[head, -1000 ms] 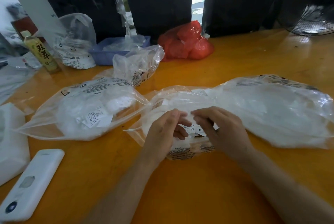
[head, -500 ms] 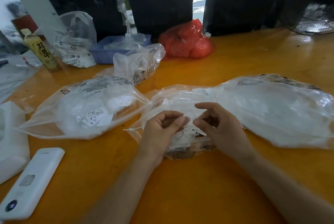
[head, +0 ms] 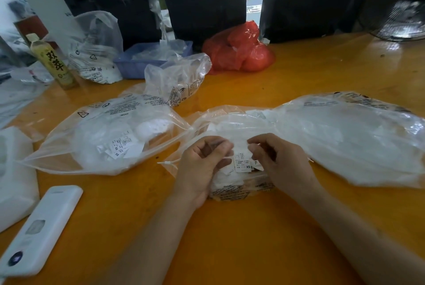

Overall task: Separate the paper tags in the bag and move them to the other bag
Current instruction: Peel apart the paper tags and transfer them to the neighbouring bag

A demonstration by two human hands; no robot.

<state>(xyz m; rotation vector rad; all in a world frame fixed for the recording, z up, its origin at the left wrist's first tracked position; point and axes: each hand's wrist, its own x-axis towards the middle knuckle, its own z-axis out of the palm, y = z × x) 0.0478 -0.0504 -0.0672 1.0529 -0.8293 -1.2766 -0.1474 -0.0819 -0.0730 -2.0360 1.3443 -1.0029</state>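
On orange table (head: 230, 250): three large clear bags — right bag (head: 345, 137), left bag (head: 103, 133), centre bag (head: 230, 128). Left hand (head: 202, 163) and right hand (head: 273, 160), two, fingers curled, pinching paper tags (head: 242, 161) over centre bag. Tags light, flimsy, likely tearable; take by edges. Tag count uncertain.
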